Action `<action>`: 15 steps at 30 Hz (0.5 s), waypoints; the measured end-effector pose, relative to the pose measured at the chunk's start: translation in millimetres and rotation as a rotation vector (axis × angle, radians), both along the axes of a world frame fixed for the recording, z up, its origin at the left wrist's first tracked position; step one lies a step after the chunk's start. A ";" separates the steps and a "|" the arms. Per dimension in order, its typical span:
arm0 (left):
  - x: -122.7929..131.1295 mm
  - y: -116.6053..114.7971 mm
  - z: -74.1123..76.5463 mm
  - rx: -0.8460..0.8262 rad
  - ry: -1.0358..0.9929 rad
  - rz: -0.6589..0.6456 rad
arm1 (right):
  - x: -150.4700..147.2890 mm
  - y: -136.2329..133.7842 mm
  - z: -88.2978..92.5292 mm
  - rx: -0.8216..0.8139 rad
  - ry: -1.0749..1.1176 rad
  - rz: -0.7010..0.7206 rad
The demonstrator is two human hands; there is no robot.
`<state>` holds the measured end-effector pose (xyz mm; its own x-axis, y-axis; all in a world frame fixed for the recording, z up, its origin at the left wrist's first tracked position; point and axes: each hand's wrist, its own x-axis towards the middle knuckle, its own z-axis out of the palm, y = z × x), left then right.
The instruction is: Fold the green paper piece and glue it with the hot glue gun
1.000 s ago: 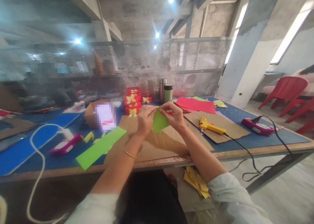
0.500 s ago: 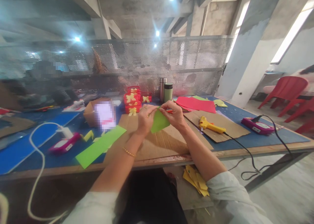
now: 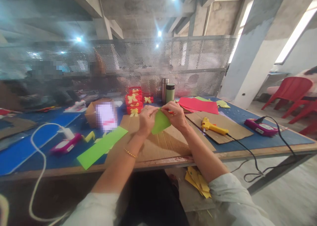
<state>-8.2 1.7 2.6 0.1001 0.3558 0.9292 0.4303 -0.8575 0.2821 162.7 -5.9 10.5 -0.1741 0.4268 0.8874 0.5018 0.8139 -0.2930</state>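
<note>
Blue-topped work table (image 3: 279, 141), brown corrugated cardboard sheet (image 3: 153, 153) on it; bright-green paper-like piece (image 3: 160, 123) held above, left hand (image 3: 147, 118) and right hand (image 3: 178, 115) close together, both pinching its top edge; probably light, creases easily, so grip edges

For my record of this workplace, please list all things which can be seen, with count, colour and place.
held piece: 1, green, between both hands
table: 1, blue top, ahead
cardboard sheets: 2, brown, below hands and right
glue gun: 1, yellow, on right cardboard
green strip: 1, green, table left
power strips: 2, magenta, table left and right
carton: 1, brown, left
bow-trimmed items: several, red with yellow, table back
bottles: 2, silver and green, table back
red sheets: count unclear, red, back right
scraps: several, yellow, below table
screen: 1, grey, behind table
chairs: several, red, far right
left hand, right hand: 2, bare, pinching held piece
</note>
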 end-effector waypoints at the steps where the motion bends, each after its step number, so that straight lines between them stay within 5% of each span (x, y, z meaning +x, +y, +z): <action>1: -0.2 -0.1 -0.1 -0.008 0.007 0.010 | 0.5 -0.9 0.5 -0.008 -0.009 -0.002; 15: 1.7 -9.1 5.1 -0.075 0.047 -0.011 | 0.8 2.3 1.6 -0.191 0.171 0.107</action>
